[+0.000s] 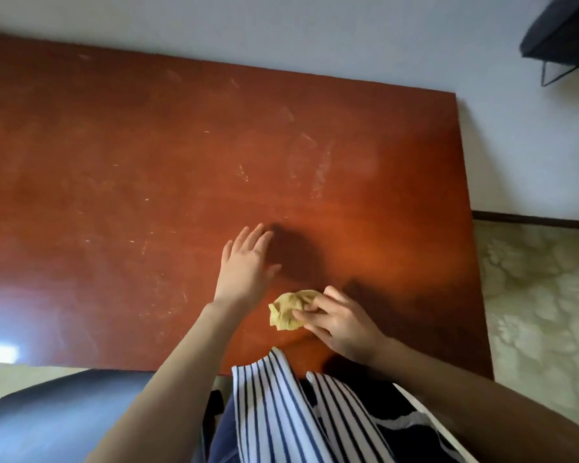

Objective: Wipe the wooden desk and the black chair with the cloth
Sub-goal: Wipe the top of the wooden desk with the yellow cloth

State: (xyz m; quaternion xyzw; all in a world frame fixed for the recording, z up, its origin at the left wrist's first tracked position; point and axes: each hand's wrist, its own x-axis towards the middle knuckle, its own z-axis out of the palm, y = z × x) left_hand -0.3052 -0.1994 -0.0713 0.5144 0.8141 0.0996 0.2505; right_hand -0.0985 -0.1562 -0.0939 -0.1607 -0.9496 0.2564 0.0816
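**Head view: cloth in right hand, near edge of desk**

Surface: reddish-brown wooden desk (131,182), seen from above. It fills most of the view. The top shows fine pale scratches and dull whitish smears, densest right of centre. There is a bright glare patch at the near left edge.

Right hand (341,325): grasping a crumpled yellow cloth (290,310). The fingers are curled over the wad and the thumb lies along its near side. The cloth is bunched into a ball that protrudes to the left of the fingers. It sits on the desk top close to the near edge, right of centre.

Left hand (248,265): released, holding nothing. Palm down, fingers straight and nearly together, thumb spread toward the right. It is positioned just beyond and left of the cloth, apart from it. Contact with the desk surface cannot be confirmed. Its shadow falls on the wood just to its right.

Black chair (64,412): the padded seat is visible at lower left, below the near desk edge, beside the left forearm.

Other: a blue-and-white striped garment (281,412) hangs at the bottom centre. A pale wall (315,28) lies behind the desk and a beige patterned floor (542,295) to the right. A dark object (562,31) in the top right corner cannot be identified.
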